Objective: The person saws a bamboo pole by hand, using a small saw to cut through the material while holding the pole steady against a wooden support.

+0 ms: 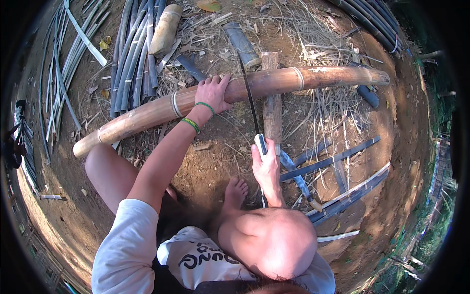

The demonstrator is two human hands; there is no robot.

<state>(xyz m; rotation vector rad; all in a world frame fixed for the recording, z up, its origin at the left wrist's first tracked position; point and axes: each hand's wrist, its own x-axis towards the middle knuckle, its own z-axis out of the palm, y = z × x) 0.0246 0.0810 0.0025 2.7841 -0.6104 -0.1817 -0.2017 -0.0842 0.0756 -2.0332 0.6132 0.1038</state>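
A thick brown bamboo pole [274,81] lies crosswise before me, its pale node rings showing. Beneath it a wooden block [272,117] runs away from me. My left hand [214,93], with two green bands at the wrist, presses on top of the pole with its fingers over the far side. Just right of it, the dark blade of a handsaw [251,105] crosses the pole. My right hand [266,161] grips the saw's white and dark handle on the near side. Whether the blade has cut into the bamboo I cannot tell.
Dark bamboo lengths [132,54] and thin split strips [73,54] lie at the far left. A short pale bamboo piece [166,30] rests beside them. Dry shavings [318,44] cover the ground beyond the pole. Split dark pieces [333,159] lie at my right; my bare foot [236,192] stands nearby.
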